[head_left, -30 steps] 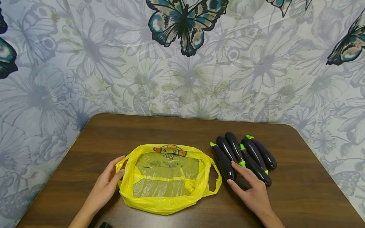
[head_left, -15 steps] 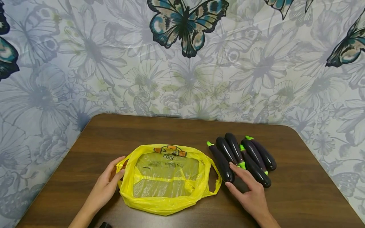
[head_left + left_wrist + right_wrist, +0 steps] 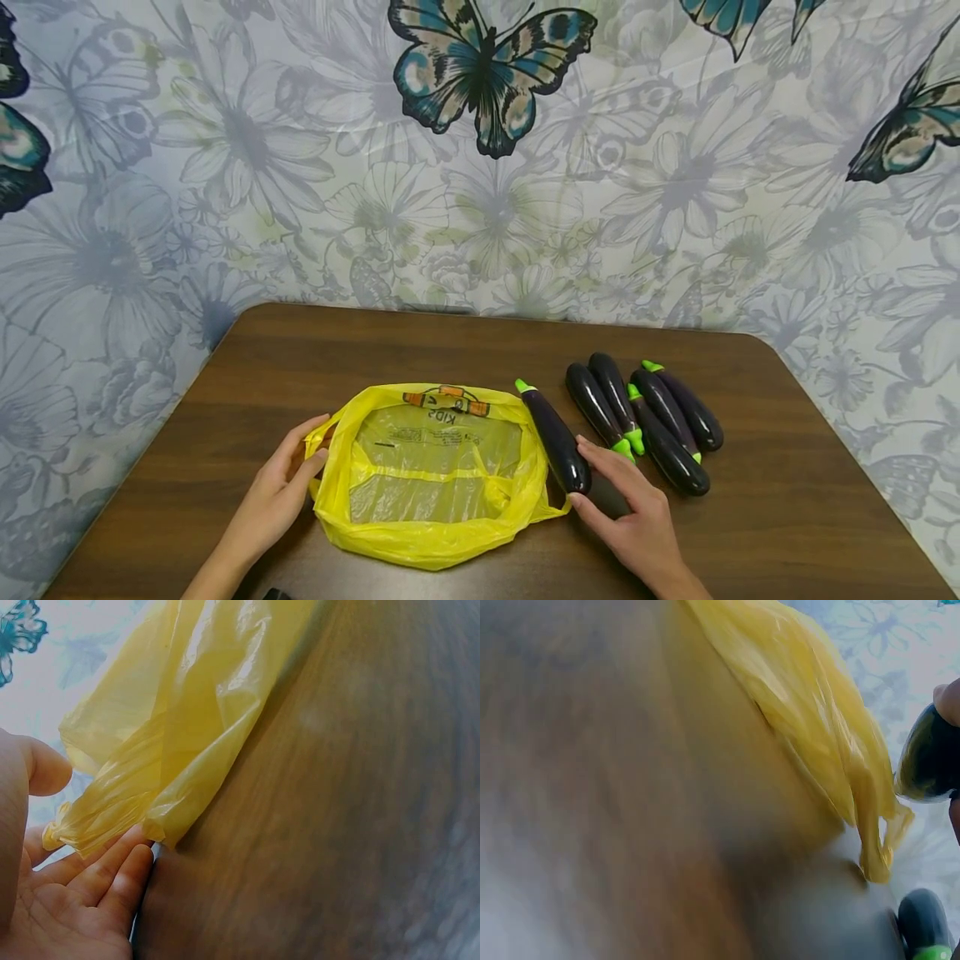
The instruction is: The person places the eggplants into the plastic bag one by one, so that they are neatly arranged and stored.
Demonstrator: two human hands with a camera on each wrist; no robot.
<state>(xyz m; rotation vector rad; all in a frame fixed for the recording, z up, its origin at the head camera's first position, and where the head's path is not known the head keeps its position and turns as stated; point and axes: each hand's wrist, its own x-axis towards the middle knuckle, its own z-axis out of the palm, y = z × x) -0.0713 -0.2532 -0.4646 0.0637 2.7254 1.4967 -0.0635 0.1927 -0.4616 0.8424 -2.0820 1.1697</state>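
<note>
In the head view, my right hand [image 3: 633,525] pinches an eggplant [image 3: 553,433] near its rounded lower end, between thumb and fingers. Its green stem points away from me, and it overlaps the right rim of a yellow plastic bag [image 3: 420,546]. The right wrist view shows the dark end of this eggplant [image 3: 928,757] above the tabletop, beside the bag's handle. At the bag's left side lies my left hand [image 3: 272,492]. In the left wrist view, its fingers [image 3: 101,874] extend under the gathered bag handle [image 3: 112,795], while the thumb stands apart from the plastic.
Several more eggplants [image 3: 667,446] lie in a group on the brown wooden table [image 3: 225,408], right of the bag. A small black object [image 3: 277,594] shows at the bottom edge. Behind the table is a wall covering with butterflies [image 3: 491,79] and flowers.
My right hand has moved left with the eggplant, away from the group and up to the bag's right rim. The left hand and the bag have stayed in place.
</note>
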